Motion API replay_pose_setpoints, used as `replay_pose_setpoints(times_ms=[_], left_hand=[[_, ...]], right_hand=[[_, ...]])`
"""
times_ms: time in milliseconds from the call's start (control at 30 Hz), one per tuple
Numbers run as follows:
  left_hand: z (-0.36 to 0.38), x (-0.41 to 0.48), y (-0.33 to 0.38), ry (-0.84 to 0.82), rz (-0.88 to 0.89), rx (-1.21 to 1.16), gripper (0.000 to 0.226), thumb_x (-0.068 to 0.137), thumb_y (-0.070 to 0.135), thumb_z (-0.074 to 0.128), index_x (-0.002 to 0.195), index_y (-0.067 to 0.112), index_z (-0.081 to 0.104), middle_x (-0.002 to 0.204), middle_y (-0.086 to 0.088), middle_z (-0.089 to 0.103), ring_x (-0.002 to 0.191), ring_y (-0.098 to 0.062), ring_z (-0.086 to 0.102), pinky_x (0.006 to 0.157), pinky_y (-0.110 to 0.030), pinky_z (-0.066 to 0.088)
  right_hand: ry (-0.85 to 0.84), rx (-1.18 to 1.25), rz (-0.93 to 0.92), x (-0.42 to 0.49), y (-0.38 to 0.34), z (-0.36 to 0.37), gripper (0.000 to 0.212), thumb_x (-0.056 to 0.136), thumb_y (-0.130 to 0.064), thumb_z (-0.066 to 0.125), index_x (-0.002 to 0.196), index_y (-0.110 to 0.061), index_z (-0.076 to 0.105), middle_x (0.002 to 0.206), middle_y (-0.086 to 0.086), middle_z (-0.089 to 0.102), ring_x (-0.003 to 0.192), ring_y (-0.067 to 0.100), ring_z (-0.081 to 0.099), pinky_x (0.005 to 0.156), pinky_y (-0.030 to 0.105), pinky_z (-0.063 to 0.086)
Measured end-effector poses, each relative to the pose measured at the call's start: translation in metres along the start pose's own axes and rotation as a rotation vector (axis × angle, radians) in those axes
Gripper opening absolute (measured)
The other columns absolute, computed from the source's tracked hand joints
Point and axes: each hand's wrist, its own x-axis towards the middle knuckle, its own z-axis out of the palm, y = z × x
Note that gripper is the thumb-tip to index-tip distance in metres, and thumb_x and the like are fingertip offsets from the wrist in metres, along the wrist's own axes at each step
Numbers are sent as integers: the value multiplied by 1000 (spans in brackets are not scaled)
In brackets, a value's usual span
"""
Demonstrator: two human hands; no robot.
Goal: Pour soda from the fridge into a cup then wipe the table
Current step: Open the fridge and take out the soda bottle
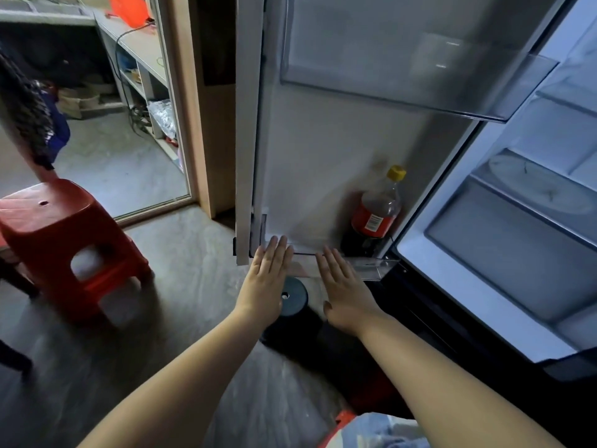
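Note:
The fridge stands open. A soda bottle (pixel 376 211) with a yellow cap, a red label and dark liquid stands upright at the right end of the bottom door shelf (pixel 371 268). My left hand (pixel 266 279) and my right hand (pixel 344 289) are stretched out flat, palms down, in front of that clear shelf, both holding nothing. The right hand is just left of and below the bottle, not touching it. No cup or table is in view.
The open fridge door (pixel 307 140) carries a clear upper bin (pixel 403 76). Fridge shelves (pixel 517 221) lie to the right. A red plastic stool (pixel 64 240) stands at the left and a dark round stool (pixel 292 299) sits below my hands. A doorway (pixel 122 156) opens onto another room.

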Motion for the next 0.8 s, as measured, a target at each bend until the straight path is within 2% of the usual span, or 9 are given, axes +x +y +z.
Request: replay_pose_setpoints(times_ms=[100, 167, 233, 333, 467, 533, 633, 733, 800], left_hand=[[-2, -2, 0, -28, -6, -54, 88, 96, 34, 35, 134, -1, -36, 141, -20, -41, 131, -35, -37, 113, -46, -17], [-4, -3, -1, -31, 4, -76, 90, 96, 37, 37, 134, 0, -36, 140, -19, -42, 131, -34, -37, 113, -46, -17], [-6, -4, -2, -34, 8, -98, 92, 96, 40, 38, 133, 1, -37, 139, -18, -43, 129, -33, -39, 112, -45, -19], [-8, -6, -1, -47, 4, -146, 93, 96, 39, 37, 127, 3, -42, 135, -16, -47, 125, -31, -45, 108, -45, -29], [-8, -6, 0, -39, -17, -162, 94, 96, 38, 39, 128, 3, -42, 141, -16, -42, 128, -30, -43, 106, -43, -29], [-9, -7, 1, -38, -17, -153, 93, 96, 37, 39, 128, 2, -40, 142, -16, -40, 130, -30, -40, 110, -44, -24], [-8, -6, 2, -33, -15, -160, 92, 95, 35, 40, 128, 2, -40, 143, -16, -39, 131, -30, -38, 113, -45, -21], [-5, -5, 2, -21, -25, -171, 92, 95, 32, 40, 129, 3, -40, 140, -16, -42, 129, -30, -41, 107, -44, -28], [-5, -5, 2, -26, -18, -143, 90, 95, 34, 39, 133, 2, -36, 142, -16, -40, 130, -31, -39, 111, -45, -25]], right_hand=[[43, 127, -2, -3, 3, -16, 80, 92, -28, 46, 149, -17, -8, 152, -2, -21, 146, 18, -12, 119, 33, -3], [299, 207, 51, -5, 10, -40, 70, 91, -25, 51, 150, -16, 15, 159, 2, 5, 146, 22, 9, 118, 35, 10], [601, 189, 122, -3, 22, -70, 60, 87, -14, 56, 143, -9, 36, 152, 13, 30, 139, 32, 28, 115, 44, 25], [777, 133, 225, 10, 44, -112, 58, 82, -8, 59, 136, 2, 41, 146, 27, 32, 134, 45, 30, 112, 51, 28], [510, 185, 316, 25, 72, -142, 73, 88, -19, 58, 149, -6, 20, 156, 17, 14, 141, 36, 17, 114, 43, 20], [381, 137, 306, 24, 81, -141, 72, 90, -25, 58, 149, -11, 20, 157, 10, 16, 140, 33, 21, 110, 44, 28], [414, 36, 273, 21, 82, -141, 68, 88, -20, 61, 146, -10, 28, 146, 12, 31, 127, 34, 36, 95, 45, 43], [466, -46, 252, 22, 84, -149, 50, 89, -8, 54, 137, -5, 41, 130, 18, 41, 118, 38, 42, 95, 42, 42], [471, -16, 258, 22, 88, -152, 35, 92, -8, 51, 127, -5, 53, 123, 18, 44, 111, 39, 48, 90, 40, 44]])
